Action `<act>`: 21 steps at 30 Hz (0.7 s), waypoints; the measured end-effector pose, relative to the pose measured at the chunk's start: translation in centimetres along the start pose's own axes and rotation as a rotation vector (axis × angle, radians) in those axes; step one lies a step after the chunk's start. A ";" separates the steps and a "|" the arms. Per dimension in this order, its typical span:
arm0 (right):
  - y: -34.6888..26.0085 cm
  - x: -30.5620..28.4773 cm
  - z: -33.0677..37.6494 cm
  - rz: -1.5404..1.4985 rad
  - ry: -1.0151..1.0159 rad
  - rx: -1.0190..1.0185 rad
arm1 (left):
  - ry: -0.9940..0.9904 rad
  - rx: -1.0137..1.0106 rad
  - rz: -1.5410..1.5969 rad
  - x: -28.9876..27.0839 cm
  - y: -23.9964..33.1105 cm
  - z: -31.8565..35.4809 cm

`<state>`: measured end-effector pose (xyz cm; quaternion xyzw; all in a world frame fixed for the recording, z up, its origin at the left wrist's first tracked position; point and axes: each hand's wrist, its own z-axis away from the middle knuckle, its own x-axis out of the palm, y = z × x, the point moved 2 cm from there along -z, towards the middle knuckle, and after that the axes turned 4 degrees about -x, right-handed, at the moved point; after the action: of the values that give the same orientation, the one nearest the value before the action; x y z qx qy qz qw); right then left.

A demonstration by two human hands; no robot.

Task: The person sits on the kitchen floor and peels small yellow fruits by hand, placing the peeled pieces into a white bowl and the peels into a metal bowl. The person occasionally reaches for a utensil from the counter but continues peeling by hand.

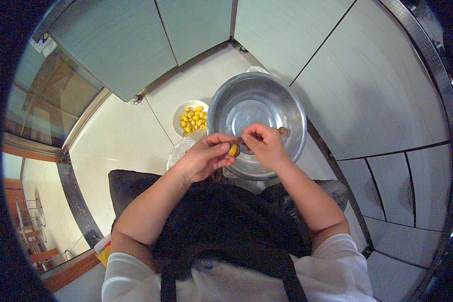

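Observation:
My left hand (209, 156) is closed round a partly peeled chestnut (233, 150), whose yellow kernel shows beside brown shell. Close against it, my right hand (264, 145) pinches at the brown shell with thumb and forefinger. Both hands are over the near part of a large metal basin (298, 113). Against the basin's right inner wall lies a small brown piece (283, 132), perhaps a chestnut or shell. Left of the basin, a white bowl (176, 122) holds many peeled yellow chestnuts (193, 119).
Crumpled clear plastic (178, 151) lies on the floor tiles (116, 128) below the bowl. Pale cabinet doors (377, 75) stand on the right and at the back (121, 45). A glass sliding door (60, 95) is at the left. My dark apron (231, 216) covers my lap.

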<state>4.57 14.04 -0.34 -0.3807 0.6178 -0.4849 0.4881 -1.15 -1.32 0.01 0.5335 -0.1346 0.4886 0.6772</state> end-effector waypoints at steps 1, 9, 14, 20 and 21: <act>0.2 -0.1 -0.1 0.007 0.007 0.006 | -0.028 0.019 0.010 0.1 0.1 0.0; -2.3 0.4 0.7 0.140 0.059 -0.129 | -0.006 0.113 0.028 -0.3 0.1 -0.1; -2.6 0.6 0.9 0.114 -0.027 -0.135 | 0.027 0.115 0.052 -0.6 -0.1 -0.3; -2.4 0.6 0.8 0.169 -0.027 -0.153 | 0.068 0.077 0.058 -0.8 -0.4 -0.5; -2.3 0.5 0.7 0.168 -0.025 -0.142 | 0.069 0.070 0.066 -0.9 -0.4 -0.5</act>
<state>5.17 12.83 1.72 -0.3671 0.6744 -0.3925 0.5064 -1.41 -1.38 -1.04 0.5349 -0.1118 0.5332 0.6459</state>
